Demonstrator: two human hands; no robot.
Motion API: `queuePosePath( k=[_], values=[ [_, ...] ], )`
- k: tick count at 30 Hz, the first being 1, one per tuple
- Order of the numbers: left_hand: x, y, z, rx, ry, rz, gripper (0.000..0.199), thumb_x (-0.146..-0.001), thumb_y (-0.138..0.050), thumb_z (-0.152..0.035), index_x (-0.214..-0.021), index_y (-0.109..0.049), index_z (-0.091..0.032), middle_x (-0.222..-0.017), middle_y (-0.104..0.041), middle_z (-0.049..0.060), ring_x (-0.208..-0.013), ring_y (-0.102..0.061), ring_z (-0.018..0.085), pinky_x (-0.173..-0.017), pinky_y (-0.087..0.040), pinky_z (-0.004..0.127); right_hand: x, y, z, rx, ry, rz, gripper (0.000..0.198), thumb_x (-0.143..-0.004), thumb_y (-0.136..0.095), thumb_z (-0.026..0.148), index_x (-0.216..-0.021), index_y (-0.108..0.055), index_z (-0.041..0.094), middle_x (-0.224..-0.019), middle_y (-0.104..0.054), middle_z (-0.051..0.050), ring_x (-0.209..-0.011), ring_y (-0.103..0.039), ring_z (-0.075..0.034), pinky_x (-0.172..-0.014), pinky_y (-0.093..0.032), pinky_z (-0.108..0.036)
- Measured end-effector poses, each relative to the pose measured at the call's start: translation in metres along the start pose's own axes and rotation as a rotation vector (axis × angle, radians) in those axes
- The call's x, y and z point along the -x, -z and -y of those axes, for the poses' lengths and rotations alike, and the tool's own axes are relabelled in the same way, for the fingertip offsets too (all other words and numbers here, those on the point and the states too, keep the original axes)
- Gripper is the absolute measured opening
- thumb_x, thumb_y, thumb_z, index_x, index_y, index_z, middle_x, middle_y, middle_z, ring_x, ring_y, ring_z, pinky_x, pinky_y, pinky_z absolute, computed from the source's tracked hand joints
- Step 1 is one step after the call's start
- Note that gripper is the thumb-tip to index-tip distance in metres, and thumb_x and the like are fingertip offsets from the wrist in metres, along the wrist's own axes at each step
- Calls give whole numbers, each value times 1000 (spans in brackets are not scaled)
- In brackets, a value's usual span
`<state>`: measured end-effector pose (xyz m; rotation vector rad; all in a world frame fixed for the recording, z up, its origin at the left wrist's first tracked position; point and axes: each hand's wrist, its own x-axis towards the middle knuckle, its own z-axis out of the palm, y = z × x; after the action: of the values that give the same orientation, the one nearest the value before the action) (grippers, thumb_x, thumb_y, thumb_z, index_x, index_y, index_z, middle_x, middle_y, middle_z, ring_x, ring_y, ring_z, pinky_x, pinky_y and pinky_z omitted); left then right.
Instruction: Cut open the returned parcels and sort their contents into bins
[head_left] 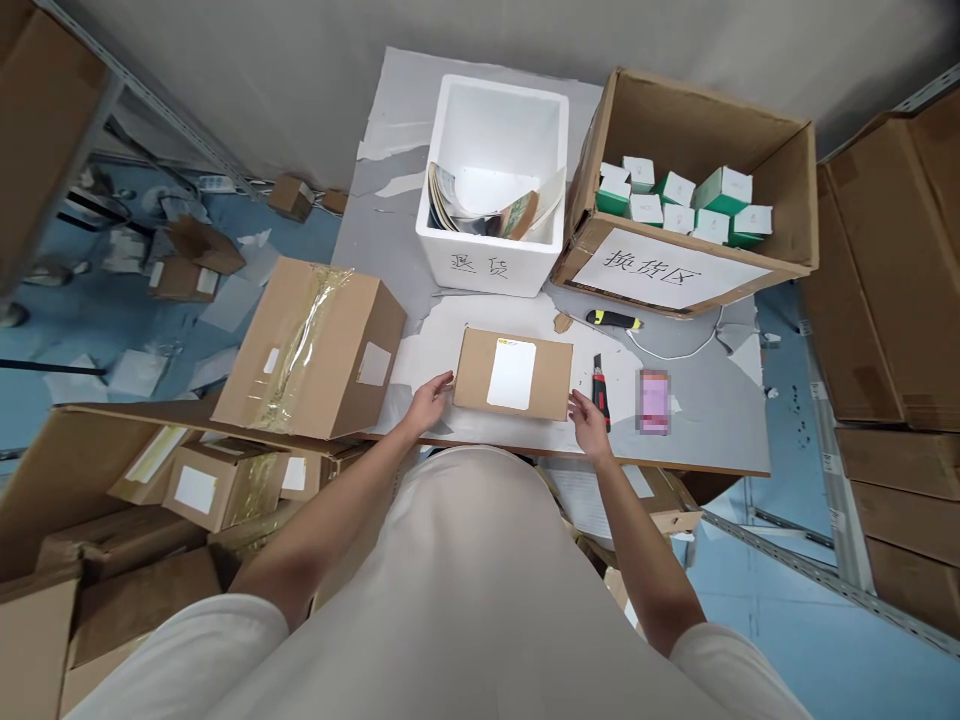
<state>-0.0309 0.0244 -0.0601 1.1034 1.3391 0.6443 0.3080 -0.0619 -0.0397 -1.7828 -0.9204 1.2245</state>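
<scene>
A small brown cardboard box (472,370) with a white label (512,374) on its top is in front of me at the table's near edge. My left hand (429,404) is at its left end, fingertips against the side. At the opposite end my right hand (589,426) has its fingers curled against the right edge, so the box is held between both hands. I cannot tell whether it rests on the table. Just right of my right hand lies a red and black utility knife (601,392). Farther right is a pink blurred phone-like rectangle (653,402).
Behind the small box stand a white foam box (491,262) holding booklets and an open carton (675,272) of green-and-white boxes. A yellow-black knife (613,319) lies before them. A large taped carton (300,345) stands left, above a bin of parcels (217,485). Shelved cartons (892,350) line the right.
</scene>
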Motion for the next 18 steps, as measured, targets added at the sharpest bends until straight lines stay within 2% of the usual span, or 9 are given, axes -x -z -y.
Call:
queuePosePath(
  k=[3,5,11,15,18],
  values=[
    [8,2,5,-30,-7,105,75,-62,-65,-24,-135,-47,-16,-139,-49,14,-125,-49,28,-106,-37,46,7,-1,-5,54,-2,89,62,-74,-58,30,-135,-48,23,-134,-54,-13,-114,-58,-25,-98,-45,-46],
    [13,-1,2,-7,-16,156,80,-60,-69,-26,-136,-45,-16,-139,-49,14,-128,-47,29,-107,-36,46,9,-4,-5,60,-2,127,64,-71,-60,27,-134,-48,23,-131,-56,-11,-114,-57,-24,-97,-45,-45],
    [21,-9,-21,52,-46,203,75,-63,-73,-43,-127,-53,-11,-120,-63,14,-113,-57,27,-103,-39,44,12,-5,7,58,44,147,53,-72,-61,34,-124,-57,21,-119,-64,-10,-107,-59,-24,-93,-46,-42],
    [25,-2,-46,-110,-115,149,56,-71,-64,-48,-113,-63,-12,-104,-67,11,-93,-62,22,-88,-48,36,12,7,32,131,132,130,43,-80,-56,46,-112,-62,18,-102,-68,-9,-95,-61,-22,-85,-48,-36],
    [21,1,-68,-313,-212,28,42,-81,-52,-49,-98,-69,-14,-91,-67,8,-82,-59,18,-77,-47,30,7,12,55,334,213,12,44,-85,-46,55,-90,-66,17,-81,-66,-6,-76,-59,-19,-72,-46,-31]
  ],
)
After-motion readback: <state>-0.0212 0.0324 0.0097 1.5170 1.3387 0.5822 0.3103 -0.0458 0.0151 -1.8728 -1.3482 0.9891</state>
